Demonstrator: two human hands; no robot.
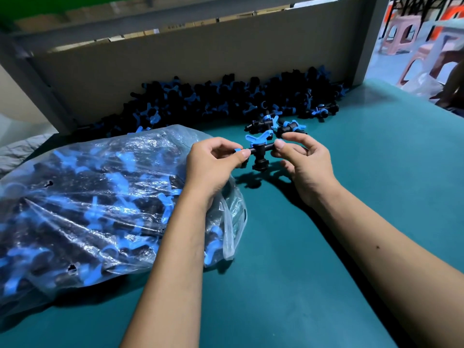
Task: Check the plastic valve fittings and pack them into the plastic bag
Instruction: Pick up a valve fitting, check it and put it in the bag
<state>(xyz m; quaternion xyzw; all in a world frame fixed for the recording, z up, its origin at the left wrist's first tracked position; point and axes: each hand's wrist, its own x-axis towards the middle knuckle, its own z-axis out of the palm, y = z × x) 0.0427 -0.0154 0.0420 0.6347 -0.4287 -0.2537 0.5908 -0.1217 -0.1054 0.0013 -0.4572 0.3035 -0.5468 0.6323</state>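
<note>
Head view, looking down at both hands above the green table. I have my left hand and my right hand up together, and between them sits one valve fitting, black body with a blue butterfly handle on top. Left thumb and forefinger pinch the left end of its crossbar; right thumb and forefinger pinch the right end. The other fingers on both hands curl loosely underneath. The fitting hangs clear of the table, its threaded stem pointing down, its shadow on the green just below.

My left wrist lies over the edge of the plastic bag, which rests on the table to my left. It is clear, crinkled, and bulging with black and blue fittings; its mouth faces right, under my forearm.

Just beyond my fingers, two loose fittings lie side by side on the table. Behind them, a long pile of fittings runs along the foot of a grey back panel, from the bag's far side across to the right-hand post.

Cardboard cartons show over the top of the panel. Far right, past the table edge, pink plastic stools stand on the floor, blurred, with some clear plastic sheeting near them.
</note>
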